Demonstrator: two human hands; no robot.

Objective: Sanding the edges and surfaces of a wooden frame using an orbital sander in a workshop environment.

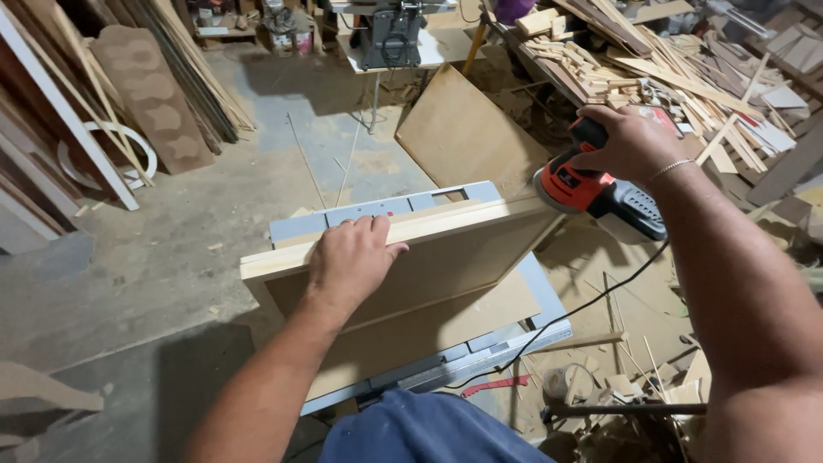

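Gripped from above, the orange, black and grey electric hand sander [596, 190] sits under the right hand [632, 141], whose fingers curl closed over its top; its pad meets the far right corner of the pale wooden panel frame [420, 257]. The left hand [351, 255] lies flat and spread on the frame's upper edge, fingers hooked over the far side, pressing down without enclosing anything. The frame stands tilted on edge on the grey metal bench [403, 206], its lower part leaning toward the person.

Several risks seem likely from this arrangement. No clamp is visible on the frame, so only the left hand steadies it; a hard push from the sander could make it slide or tip off the bench. The sander works right at the corner, where it may rock over the end and round the edge or drop off. The black power cord [583, 304] trails down across the bench's edge and could snag there or be dragged under the frame. The left-hand fingers rest on the same edge the sander runs along, though well apart for now. Loose wood offcuts [651, 77] and shavings on the floor [214, 231] could spoil footing.
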